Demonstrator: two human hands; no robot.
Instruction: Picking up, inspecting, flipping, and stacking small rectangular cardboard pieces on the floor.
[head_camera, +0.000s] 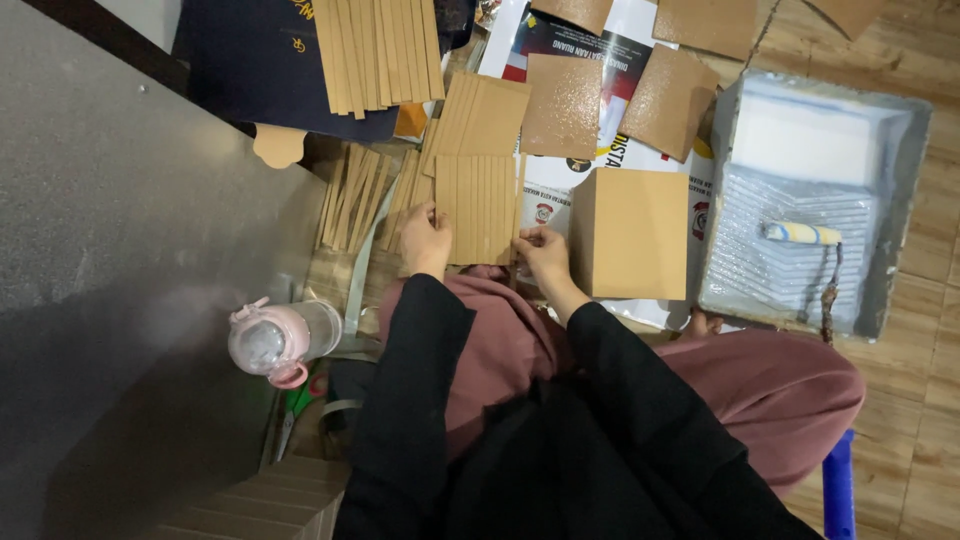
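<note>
Left hand: the left hand (425, 238) rests on the near left corner of a row of cardboard strips (478, 208), fingers curled and pinching the edge of the outermost strip.
Right hand: the right hand (543, 250) pinches the near right corner of the same row, fingertips pressed together on the last strip.
Strips in hand: narrow brown slats lie side by side on the floor just beyond the person's knees, edges lined up into a flat panel between the two hands.
Done so far: judging by the scene, much cutting is finished; one loose pile of strips (352, 197) lies left of the hands, a neat fan (478, 115) sits just beyond them, and a wider batch (378, 52) rests on dark blue cloth (250, 60) at the far left.
Also done: several brown squares (565, 105) with a wet sheen lie on the far side, seemingly coated and drying.
Left to do: the row in hand looks bare and dry, as does the plain cardboard box (630, 232) right of it.
Paint gear: a grey tray (815, 195) at the right holds a small roller (803, 234) with a yellow-and-blue sleeve.
Printed sheet: a large white poster (615, 60) with a dark panel and red stripe lies under the squares as a floor cover.
Near left: a clear bottle with a pink lid (275, 342), green-handled scissors (295, 402) beside it.
</note>
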